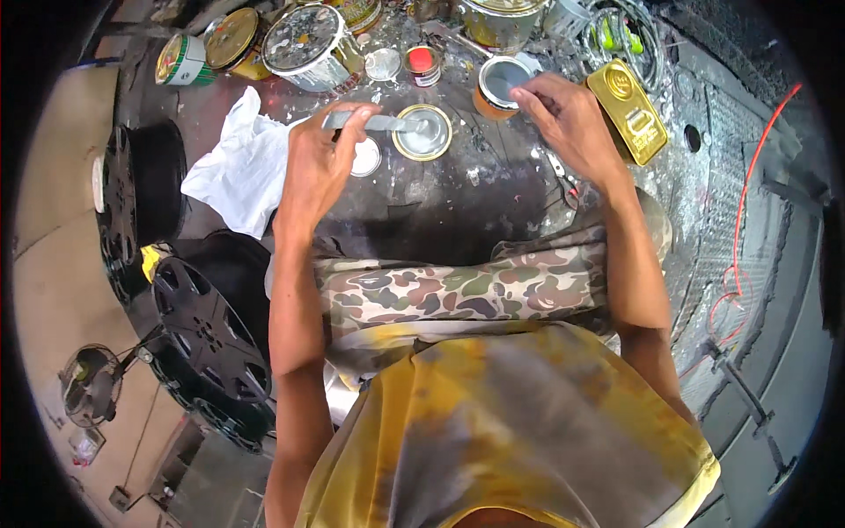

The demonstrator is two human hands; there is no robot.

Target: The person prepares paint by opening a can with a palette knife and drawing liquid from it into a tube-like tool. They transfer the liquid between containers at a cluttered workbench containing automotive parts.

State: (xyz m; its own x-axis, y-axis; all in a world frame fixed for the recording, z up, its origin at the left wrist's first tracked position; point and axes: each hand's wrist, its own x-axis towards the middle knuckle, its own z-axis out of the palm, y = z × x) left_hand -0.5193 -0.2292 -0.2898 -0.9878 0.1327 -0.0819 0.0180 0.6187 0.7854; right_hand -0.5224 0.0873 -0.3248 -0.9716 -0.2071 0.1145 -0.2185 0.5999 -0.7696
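My left hand [324, 163] is closed around a flat grey stirring stick [383, 122]. The stick points right, and its tip reaches over an open tin of light grey paint [422, 145]. Beside that tin, near my left hand, lies a round white-coated lid [364, 157]. My right hand [570, 119] has its fingers bent onto the right rim of an orange can [495, 107]. Grey paint coats the inside of this can, and my fingertips are partly hidden by the hand. A gold rectangular tin [629, 113] stands just right of my right hand.
Paint-smeared buckets and tins [306, 48] line the far side, with a small red-topped can [423, 66] among them. A white cloth [239, 167] lies at left, near black wheel rims [207, 326]. Cutters [563, 180] lie below my right hand. A red hose [744, 202] runs at right.
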